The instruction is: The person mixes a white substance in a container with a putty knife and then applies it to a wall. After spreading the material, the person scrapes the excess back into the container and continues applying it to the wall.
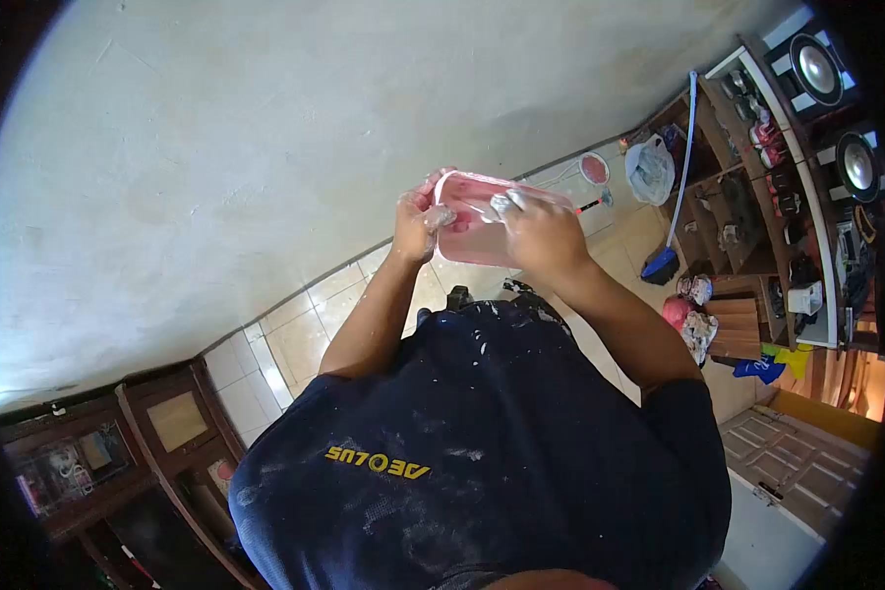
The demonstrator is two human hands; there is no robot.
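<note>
Dark blue shirt [482, 442], flecked white, fills the near view. Left hand [420, 224], smeared with white paste, fingers curled closed on the end of a pink plastic tub [482, 221] held up at chest level. Right hand [541, 236] wraps the tub's other end, fingers over its rim. Beyond: pale plastered wall [295, 147], blue broom [671, 197] leaning on a shelf unit.

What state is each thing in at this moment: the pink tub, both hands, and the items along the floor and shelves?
Pink tub: held up in front of the wall, open, no lid.
Left hand: gripping the tub's left end, smeared white.
Right hand: over the tub's rim, fingers smeared white.
Broom: leaning upright against the shelf unit.
Plastic bag: on the floor, bunched.
</note>
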